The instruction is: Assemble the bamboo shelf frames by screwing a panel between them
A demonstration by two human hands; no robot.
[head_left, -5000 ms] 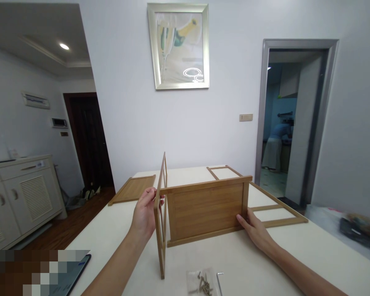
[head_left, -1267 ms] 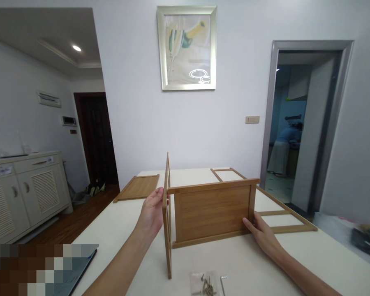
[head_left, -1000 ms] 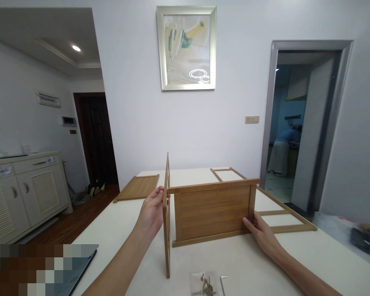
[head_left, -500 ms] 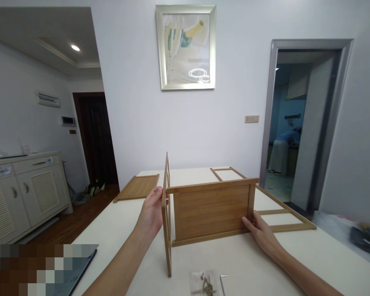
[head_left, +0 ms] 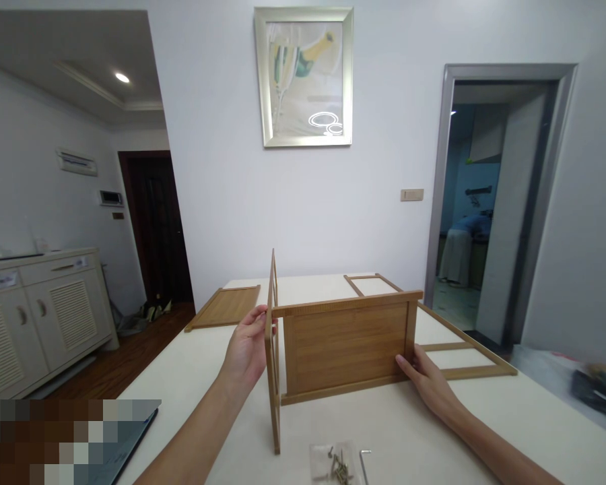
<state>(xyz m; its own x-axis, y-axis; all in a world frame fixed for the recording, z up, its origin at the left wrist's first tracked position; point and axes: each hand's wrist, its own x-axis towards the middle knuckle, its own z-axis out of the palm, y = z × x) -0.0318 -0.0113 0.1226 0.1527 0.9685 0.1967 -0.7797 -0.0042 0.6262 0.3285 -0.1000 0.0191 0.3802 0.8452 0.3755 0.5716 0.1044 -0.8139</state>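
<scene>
My left hand grips an upright wooden side frame, seen nearly edge-on, at about mid-height. My right hand is closed on the right end of a wooden panel, thumb on its near face and fingers behind. The panel stands on its long edge, and its left end meets the side frame; whether they are joined I cannot tell. Nearer to me on the table lie a clear bag of screws and an Allen key.
Another wooden panel lies flat at the white table's back left. A small open frame and a larger frame lie on the right. A dark flat device sits at the left edge. Through the doorway stands a person.
</scene>
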